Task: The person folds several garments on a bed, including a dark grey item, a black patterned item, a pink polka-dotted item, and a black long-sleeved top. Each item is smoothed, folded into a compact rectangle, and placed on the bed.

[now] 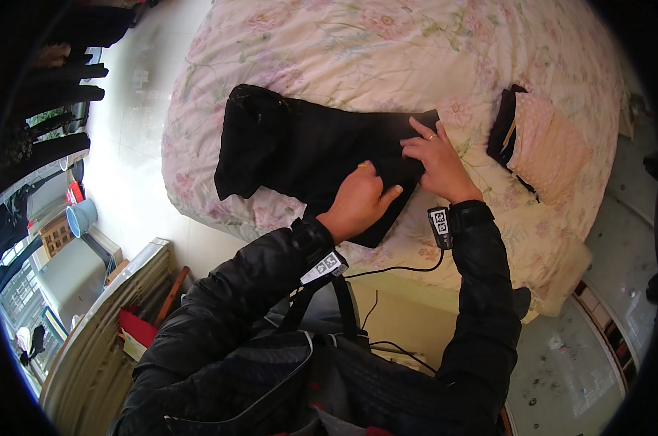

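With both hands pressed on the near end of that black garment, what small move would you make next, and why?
Probably fold the far end toward the hands: the black garment lies spread across the bed, while the left hand and right hand pin only its near end.

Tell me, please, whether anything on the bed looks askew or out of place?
Nothing looks damaged or spilled. The black garment lies crooked across the floral bedspread, its left end bunched near the bed's edge, with the left hand and right hand pressing on it. The folded pile looks tidy.
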